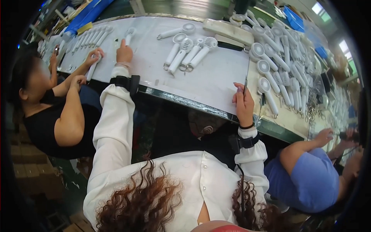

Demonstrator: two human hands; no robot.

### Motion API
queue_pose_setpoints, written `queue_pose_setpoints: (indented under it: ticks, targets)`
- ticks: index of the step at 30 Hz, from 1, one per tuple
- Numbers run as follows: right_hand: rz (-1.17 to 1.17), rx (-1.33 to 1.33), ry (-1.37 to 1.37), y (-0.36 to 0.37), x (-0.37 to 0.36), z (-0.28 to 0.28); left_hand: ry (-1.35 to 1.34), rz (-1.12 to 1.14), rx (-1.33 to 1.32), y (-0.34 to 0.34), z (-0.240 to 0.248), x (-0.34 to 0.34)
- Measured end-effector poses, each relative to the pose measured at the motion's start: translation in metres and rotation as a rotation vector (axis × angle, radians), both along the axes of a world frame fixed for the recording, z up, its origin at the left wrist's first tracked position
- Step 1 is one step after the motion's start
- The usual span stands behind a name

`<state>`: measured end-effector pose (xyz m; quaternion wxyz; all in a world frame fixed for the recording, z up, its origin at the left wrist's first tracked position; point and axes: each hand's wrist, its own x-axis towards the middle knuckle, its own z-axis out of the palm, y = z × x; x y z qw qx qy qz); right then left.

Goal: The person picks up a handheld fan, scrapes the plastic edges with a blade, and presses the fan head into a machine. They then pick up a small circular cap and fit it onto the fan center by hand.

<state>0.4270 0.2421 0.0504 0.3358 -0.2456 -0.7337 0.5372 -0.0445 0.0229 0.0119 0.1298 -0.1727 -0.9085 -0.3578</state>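
A white handheld fan [131,31] shows at eleven o'clock in the view, its round head toward twelve, its handle partly hidden at the left hand [124,54]; whether it rests on the desk [148,58] is unclear. At two o'clock, a thin, dark tool [245,82] points toward twelve, gripped in the right hand [244,104].

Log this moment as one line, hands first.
left hand: at white handheld fan | right hand: holding thin tool | mid-table: fan cluster | right side: fan heap
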Motion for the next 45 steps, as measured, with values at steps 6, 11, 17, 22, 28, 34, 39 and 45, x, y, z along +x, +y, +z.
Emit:
queue_pose_setpoints:
  ticks: [6,11,17,22,28,34,39,45]
  targets:
    - [0.032,0.012,-0.006,0.003,-0.003,0.0,-0.002,0.114,0.008,-0.004,-0.008,-0.032]
    - [0.019,0.012,-0.002,0.005,-0.002,-0.004,0.02,0.126,-0.328,0.002,0.017,-0.01]
    - [0.015,0.006,0.002,0.003,-0.001,-0.003,0.411,-0.196,-0.108,0.023,0.038,0.053]
    - [0.015,0.03,-0.019,0.004,-0.001,-0.006,-0.175,-0.755,0.277,0.086,0.069,0.18]
    - [-0.002,0.068,-0.016,0.005,-0.002,-0.01,0.249,-0.699,-0.228,0.148,0.047,0.229]
    - [0.022,0.021,-0.008,0.005,-0.002,-0.007,-0.041,-0.699,-0.433,0.153,0.058,0.246]
    - [0.012,0.032,0.002,0.006,-0.002,-0.011,-1.005,-1.096,0.226,0.138,0.056,0.25]
    - [0.133,-0.102,0.016,0.008,0.002,-0.003,-1.2,-1.142,0.666,0.134,0.061,0.275]
